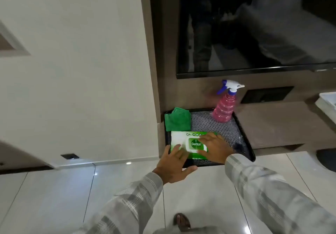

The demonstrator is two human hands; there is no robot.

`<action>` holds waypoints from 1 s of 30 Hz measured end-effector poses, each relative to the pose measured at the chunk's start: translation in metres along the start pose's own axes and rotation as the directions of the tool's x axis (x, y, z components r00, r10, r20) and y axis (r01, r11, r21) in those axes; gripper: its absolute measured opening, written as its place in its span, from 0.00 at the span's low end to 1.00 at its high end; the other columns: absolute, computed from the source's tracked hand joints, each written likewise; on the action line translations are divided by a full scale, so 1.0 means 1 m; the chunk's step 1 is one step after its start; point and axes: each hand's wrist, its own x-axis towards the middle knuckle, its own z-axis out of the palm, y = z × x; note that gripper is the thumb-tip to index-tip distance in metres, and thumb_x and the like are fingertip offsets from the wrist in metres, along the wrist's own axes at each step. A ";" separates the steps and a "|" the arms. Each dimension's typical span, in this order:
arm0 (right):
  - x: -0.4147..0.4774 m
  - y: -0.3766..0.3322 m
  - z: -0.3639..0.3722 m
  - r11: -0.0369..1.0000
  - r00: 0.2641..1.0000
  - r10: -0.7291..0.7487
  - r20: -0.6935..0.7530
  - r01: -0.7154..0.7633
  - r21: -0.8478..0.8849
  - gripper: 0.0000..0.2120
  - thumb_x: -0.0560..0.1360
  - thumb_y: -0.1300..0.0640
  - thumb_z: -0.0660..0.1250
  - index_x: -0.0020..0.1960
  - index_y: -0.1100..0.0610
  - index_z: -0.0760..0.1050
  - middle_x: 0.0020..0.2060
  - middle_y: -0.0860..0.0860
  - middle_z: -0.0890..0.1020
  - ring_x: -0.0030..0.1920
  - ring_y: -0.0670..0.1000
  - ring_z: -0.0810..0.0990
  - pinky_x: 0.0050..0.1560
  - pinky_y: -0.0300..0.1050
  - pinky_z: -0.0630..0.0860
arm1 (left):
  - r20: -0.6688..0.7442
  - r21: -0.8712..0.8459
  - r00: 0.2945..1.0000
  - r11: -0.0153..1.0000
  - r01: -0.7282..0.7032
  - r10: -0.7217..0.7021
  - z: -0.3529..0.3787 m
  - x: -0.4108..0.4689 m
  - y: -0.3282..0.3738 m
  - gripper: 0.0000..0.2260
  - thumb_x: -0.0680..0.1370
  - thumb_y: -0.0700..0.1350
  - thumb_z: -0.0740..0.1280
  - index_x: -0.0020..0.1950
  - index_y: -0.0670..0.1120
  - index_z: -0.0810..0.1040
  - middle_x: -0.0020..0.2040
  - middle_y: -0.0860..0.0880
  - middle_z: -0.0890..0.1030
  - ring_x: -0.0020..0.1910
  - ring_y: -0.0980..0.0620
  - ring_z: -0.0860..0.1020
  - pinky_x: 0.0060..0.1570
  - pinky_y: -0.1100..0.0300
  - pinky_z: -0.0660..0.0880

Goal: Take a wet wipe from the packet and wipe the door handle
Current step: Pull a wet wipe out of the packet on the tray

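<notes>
Resting flat on a black tray [243, 133], the wet wipe packet [179, 140] lies at the tray's near left part, label up. Head view: the left hand [173, 164] presses its spread fingers on the packet's near left corner, thumb hooked under the tray's front edge, apparently to steady the packet; it pins rather than grips. The right hand [213, 147] lies over the packet's right half with fingertips at the label flap [195, 144], placed, in my judgement, to peel it open; its fingers are extended and enclose nothing yet. No wipe is out. On the tray behind the packet sit a folded green cloth [177, 121] at the far left and a pink spray bottle [224, 109] at the far right. No door handle can be identified.
</notes>
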 end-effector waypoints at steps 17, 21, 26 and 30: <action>0.029 0.011 -0.005 0.853 0.930 -0.347 0.121 0.367 -0.371 0.22 0.79 0.48 0.53 0.58 0.62 0.76 0.55 0.59 0.81 0.56 0.58 0.75 0.60 0.52 0.67 | 0.121 -0.027 0.989 0.995 0.093 -0.089 0.003 0.018 0.008 0.34 0.80 0.68 0.45 0.72 0.46 0.70 0.74 0.46 0.70 0.76 0.47 0.62 0.74 0.34 0.47; 0.031 0.022 -0.018 0.939 0.957 -0.289 -0.031 0.277 -0.205 0.13 0.79 0.52 0.58 0.57 0.57 0.75 0.51 0.57 0.82 0.54 0.59 0.77 0.55 0.51 0.72 | 0.102 -0.020 0.991 0.995 0.094 -0.092 0.002 0.017 0.009 0.35 0.79 0.68 0.43 0.71 0.45 0.71 0.72 0.45 0.72 0.73 0.46 0.67 0.74 0.34 0.48; 0.027 0.013 -0.016 0.972 0.942 -0.233 -0.241 0.222 -0.072 0.17 0.64 0.70 0.68 0.49 0.55 0.77 0.53 0.58 0.78 0.52 0.60 0.77 0.49 0.54 0.73 | 0.048 -0.022 0.997 0.998 0.066 -0.065 0.001 0.021 0.007 0.30 0.82 0.64 0.47 0.74 0.47 0.69 0.76 0.44 0.67 0.72 0.44 0.68 0.75 0.36 0.49; 0.027 0.005 -0.010 0.962 0.960 -0.220 -0.170 0.185 -0.203 0.15 0.67 0.59 0.69 0.53 0.52 0.81 0.66 0.60 0.74 0.64 0.61 0.72 0.58 0.56 0.71 | 0.082 -0.024 0.995 0.998 0.064 -0.062 -0.003 0.024 0.005 0.30 0.82 0.64 0.47 0.74 0.47 0.68 0.75 0.46 0.69 0.73 0.45 0.68 0.74 0.34 0.48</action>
